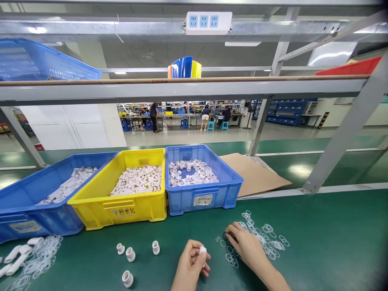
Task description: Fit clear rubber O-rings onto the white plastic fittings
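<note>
My left hand [192,262] is closed round a small white plastic fitting [203,250] near the table's front edge. To its right, my right hand [245,244] reaches down into a spread of thin translucent rings [266,242], its thumb and fingertips pressed together at the pile's left side. What those fingertips hold, if anything, is too small to make out. Several white fittings stand apart on the green table left of my hands, among them one [155,247] near the yellow bin and one [127,279] closer to me.
Behind the hands sit a blue bin [203,198], a yellow bin [121,210] and another blue bin [39,220], all holding white parts. More rings [42,258] and white tubes [18,262] lie at far left. Cardboard [251,173] and a metal post [339,133] are at right.
</note>
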The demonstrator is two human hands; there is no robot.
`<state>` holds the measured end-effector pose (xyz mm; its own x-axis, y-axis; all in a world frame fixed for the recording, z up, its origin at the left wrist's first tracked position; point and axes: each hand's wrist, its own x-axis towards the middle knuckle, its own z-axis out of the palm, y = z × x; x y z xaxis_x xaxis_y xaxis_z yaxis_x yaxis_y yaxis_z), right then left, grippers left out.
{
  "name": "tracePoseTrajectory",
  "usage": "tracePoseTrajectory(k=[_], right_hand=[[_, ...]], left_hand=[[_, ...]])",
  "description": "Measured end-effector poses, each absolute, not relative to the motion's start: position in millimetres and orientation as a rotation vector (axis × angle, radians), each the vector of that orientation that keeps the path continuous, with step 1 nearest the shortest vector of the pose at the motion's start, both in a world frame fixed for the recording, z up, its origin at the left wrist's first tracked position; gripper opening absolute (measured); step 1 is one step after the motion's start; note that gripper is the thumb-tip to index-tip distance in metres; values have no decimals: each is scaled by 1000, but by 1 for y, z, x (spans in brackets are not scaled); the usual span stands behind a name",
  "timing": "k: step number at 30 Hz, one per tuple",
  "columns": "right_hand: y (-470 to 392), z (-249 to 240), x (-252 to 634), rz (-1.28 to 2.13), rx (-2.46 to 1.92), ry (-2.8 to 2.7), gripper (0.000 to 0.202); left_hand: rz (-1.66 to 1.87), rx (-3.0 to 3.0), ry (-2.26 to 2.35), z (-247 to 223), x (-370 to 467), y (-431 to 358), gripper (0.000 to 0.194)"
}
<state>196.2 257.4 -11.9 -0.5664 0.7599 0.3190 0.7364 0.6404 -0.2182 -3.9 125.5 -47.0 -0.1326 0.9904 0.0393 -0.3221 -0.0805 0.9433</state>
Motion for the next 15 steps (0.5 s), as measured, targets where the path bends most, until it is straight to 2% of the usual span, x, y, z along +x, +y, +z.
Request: tracePoseTrajectory(k=[4,11,15], right_hand=[[251,-2,194,137,-1197,-2456,26],[216,27,167,832,-870,-2325,22],[202,30,157,997,-791,-2293,21]], left_hand=[[1452,940,1029,-44,-3,124,60],[1472,955,942,-42,0,121,67],[1440,972,901,-45,0,123,72]])
